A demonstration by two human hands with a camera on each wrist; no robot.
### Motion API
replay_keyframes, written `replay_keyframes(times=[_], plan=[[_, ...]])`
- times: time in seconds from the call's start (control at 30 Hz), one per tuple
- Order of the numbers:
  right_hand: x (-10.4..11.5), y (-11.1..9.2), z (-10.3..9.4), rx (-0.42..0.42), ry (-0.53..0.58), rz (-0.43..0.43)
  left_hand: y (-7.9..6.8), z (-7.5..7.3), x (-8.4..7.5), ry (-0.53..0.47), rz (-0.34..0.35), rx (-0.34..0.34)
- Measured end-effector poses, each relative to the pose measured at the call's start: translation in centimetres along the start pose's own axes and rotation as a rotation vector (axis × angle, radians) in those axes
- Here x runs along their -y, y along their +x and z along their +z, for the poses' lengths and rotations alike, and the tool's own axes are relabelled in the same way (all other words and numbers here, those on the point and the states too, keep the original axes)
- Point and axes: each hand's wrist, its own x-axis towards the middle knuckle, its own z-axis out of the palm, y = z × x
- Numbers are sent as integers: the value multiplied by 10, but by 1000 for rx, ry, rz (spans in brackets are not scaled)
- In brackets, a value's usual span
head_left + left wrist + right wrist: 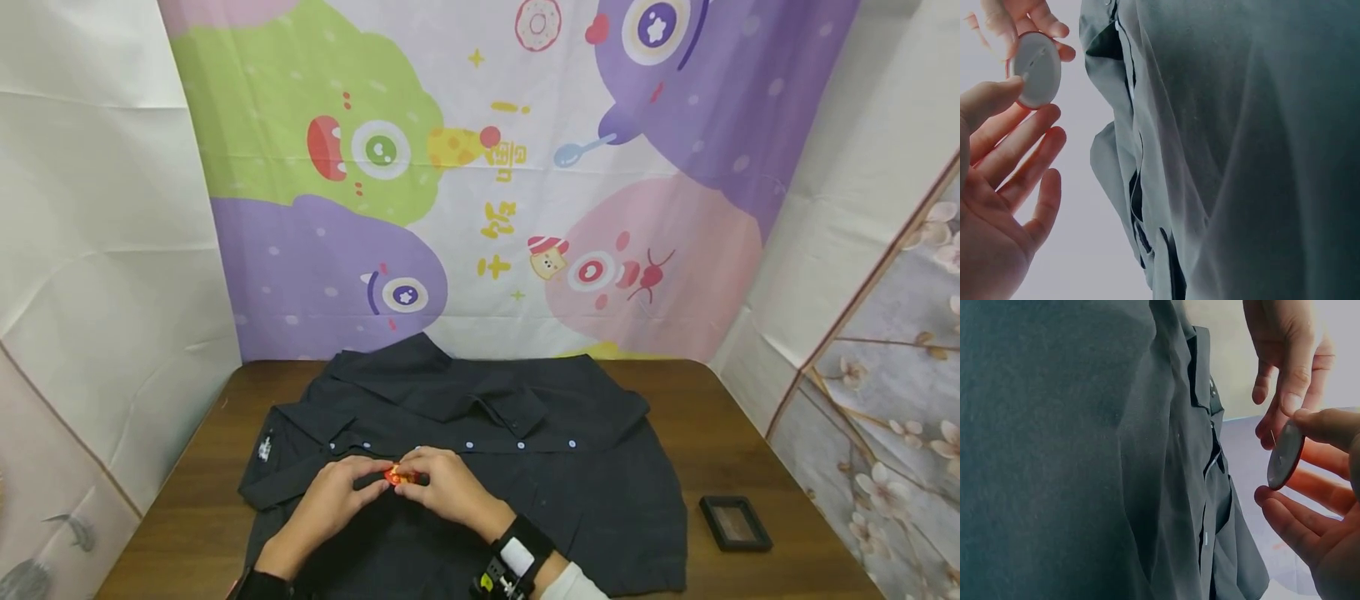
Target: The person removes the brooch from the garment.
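A round pin badge (398,476) with a red and yellow front is held between my two hands, above the dark button-up shirt (600,500). In the left wrist view the badge's pale back (1041,69) shows, with a pin across it. My left hand (339,496) pinches one edge, its thumb against the back. On the opposite edge, my right hand (447,490) grips with thumb and fingers. A thin pin stands out from the badge's back (1285,456) in the right wrist view, close to the left thumb tip.
The shirt lies spread over the brown wooden table (187,508), its row of pale buttons (469,445) running across. A small black square frame (736,523) lies to the right. Behind the table hangs a cartoon-printed cloth (487,317).
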Motion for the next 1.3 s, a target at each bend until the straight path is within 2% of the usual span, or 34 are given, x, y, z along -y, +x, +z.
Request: replay_keyframes(times=[0.3, 0.6, 1.3], plan=[[2, -1, -3, 5, 88, 25, -1, 2, 1, 0, 16, -7], [-2, -2, -5, -18, 126, 4, 1, 2, 2, 15, 59, -38], [-5, -5, -6, -45, 195, 15, 0, 1, -3, -36, 21, -57]])
